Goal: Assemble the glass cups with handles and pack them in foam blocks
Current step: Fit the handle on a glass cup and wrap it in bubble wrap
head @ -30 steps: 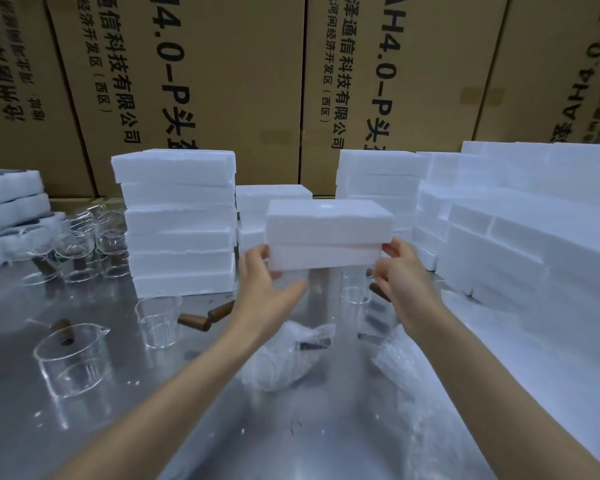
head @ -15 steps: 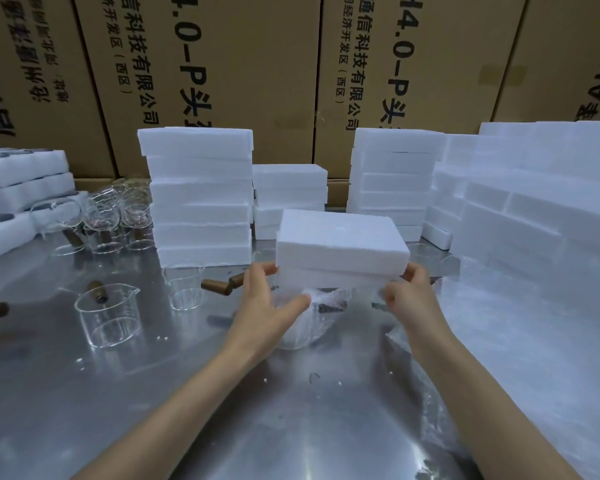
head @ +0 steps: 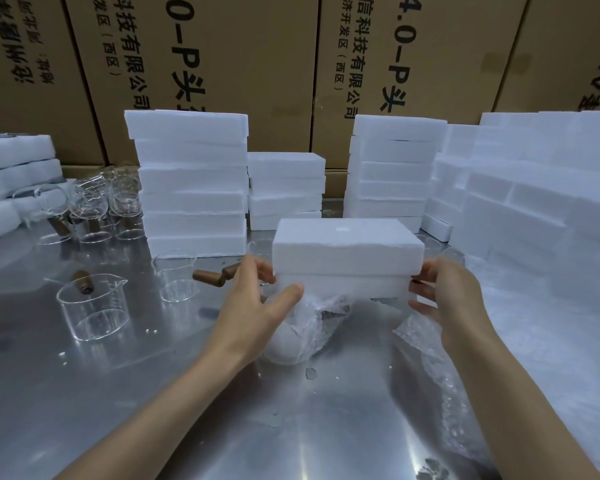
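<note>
Foam block (head: 347, 251), white, two-layered, between hands (head: 253, 299).

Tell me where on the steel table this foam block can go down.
Bare steel table lies near the camera, between the forearms, and left of the left hand, below the spouted cup. Crowded: plastic wrap under the foam block, stacks behind.

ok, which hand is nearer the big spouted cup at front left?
Left. The left hand grips the foam block's left end, a short way right of the cup; the right hand holds the block's far end.
</note>
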{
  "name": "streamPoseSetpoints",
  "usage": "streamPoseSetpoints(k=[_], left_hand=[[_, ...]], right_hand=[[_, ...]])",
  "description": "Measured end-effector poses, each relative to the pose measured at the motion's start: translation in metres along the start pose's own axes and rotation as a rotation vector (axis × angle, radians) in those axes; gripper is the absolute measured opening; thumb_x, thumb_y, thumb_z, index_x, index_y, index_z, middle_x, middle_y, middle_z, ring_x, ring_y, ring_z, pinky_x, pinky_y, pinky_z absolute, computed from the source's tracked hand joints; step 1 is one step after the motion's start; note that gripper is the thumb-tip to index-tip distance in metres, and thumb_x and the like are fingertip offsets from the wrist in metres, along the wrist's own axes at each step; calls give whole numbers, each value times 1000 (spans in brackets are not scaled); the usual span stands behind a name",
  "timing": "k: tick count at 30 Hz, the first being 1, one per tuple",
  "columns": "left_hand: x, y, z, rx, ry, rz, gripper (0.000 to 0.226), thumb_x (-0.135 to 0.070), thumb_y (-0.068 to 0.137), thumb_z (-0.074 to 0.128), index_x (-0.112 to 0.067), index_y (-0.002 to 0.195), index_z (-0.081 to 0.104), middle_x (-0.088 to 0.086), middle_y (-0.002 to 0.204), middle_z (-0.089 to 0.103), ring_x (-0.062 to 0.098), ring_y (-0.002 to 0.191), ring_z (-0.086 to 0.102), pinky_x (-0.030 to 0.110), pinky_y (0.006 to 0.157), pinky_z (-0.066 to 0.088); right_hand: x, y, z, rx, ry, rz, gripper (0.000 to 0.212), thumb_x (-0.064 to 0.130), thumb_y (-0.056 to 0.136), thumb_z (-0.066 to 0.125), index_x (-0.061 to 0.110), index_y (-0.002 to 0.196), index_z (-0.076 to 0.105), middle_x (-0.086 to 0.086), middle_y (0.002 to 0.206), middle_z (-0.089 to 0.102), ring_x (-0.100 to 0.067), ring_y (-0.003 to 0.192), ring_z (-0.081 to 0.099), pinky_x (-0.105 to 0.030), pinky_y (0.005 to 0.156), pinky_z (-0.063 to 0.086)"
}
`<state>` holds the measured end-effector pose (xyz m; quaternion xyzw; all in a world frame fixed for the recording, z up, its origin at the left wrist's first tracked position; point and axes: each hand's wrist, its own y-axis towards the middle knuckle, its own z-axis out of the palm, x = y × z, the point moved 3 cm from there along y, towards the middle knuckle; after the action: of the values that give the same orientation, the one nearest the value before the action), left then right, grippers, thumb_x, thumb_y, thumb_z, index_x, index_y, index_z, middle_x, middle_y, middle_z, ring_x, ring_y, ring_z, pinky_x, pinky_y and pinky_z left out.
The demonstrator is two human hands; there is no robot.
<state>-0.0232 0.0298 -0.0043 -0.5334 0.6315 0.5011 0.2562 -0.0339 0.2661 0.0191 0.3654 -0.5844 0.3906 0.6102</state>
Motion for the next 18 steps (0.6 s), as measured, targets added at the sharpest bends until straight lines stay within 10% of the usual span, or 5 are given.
streamPoseSetpoints(k=[9, 13, 18], left_hand=[[-3, -6, -4, 78, 117, 44, 63, -67, 66, 49, -9, 90, 50, 9, 88, 56, 27, 75, 51, 41, 72, 45], [-2, -7, -3, 102, 139, 63, 55, -73, 67, 46, -19, 73, 42, -7, 70, 44, 10, 62, 40, 27, 59, 32], [-5, -8, -7, 42, 207, 152, 52, -80, 69, 32, -29, 72, 43, -13, 73, 47, 3, 59, 44, 26, 59, 31]], right_hand=[[-6, 4, 2, 59, -303, 0, 80, 79, 81, 15, 22, 118, 58, -9, 115, 60, -29, 101, 58, -43, 85, 50], [-3, -3, 7, 97, -522, -87, 79, 79, 78, 20, 26, 129, 49, -8, 129, 53, -32, 113, 53, -52, 100, 41], [0, -7, 6, 65, -483, -130, 44, 59, 86, 40, 22, 103, 57, 1, 101, 57, -22, 96, 54, -39, 84, 44]])
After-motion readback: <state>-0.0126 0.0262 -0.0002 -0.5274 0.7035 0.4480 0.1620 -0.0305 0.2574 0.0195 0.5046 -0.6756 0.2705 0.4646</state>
